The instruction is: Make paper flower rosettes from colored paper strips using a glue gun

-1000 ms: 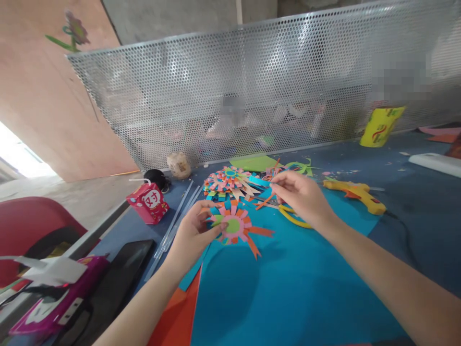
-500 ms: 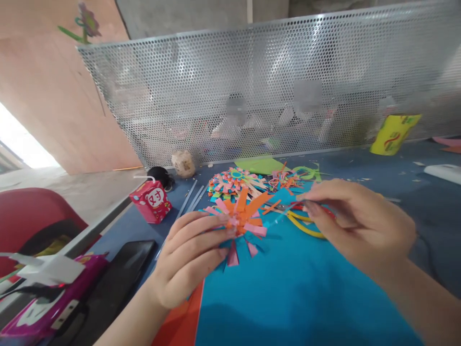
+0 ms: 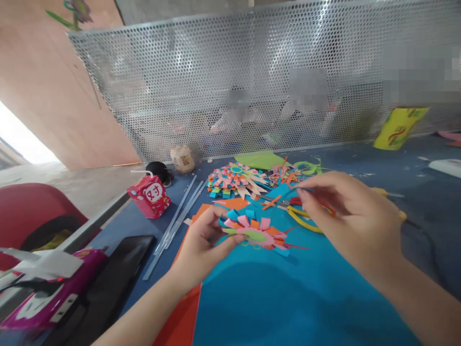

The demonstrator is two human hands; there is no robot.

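My left hand [image 3: 201, 252] pinches the left edge of a paper flower [image 3: 264, 232], thumb on top and fingers beneath. This flower has a green centre and looped pink, orange and blue petals. My right hand [image 3: 355, 221] is closed, thumb against forefinger, on a thin blue paper strip [image 3: 287, 191] that curves out to the left, apart from the flower. Below the right fingers lie scissors [image 3: 304, 218] with yellow and red handles. Both hands are above a large blue paper sheet [image 3: 288, 302], which overlaps an orange sheet [image 3: 180, 317].
Finished paper flowers [image 3: 236, 179] and paper scraps [image 3: 283, 174] lie behind the hands. Clear glue sticks [image 3: 178, 221], a phone [image 3: 122, 262], a red drink carton [image 3: 149, 194] and a purple power strip [image 3: 61, 298] are leftward. A perforated metal screen [image 3: 201, 91] stands behind; a yellow packet [image 3: 399, 129] is right.
The paper flower has been turned over in my left hand, so its green centre now shows. My right hand stays near the same place with the strip. The view has shifted slightly.
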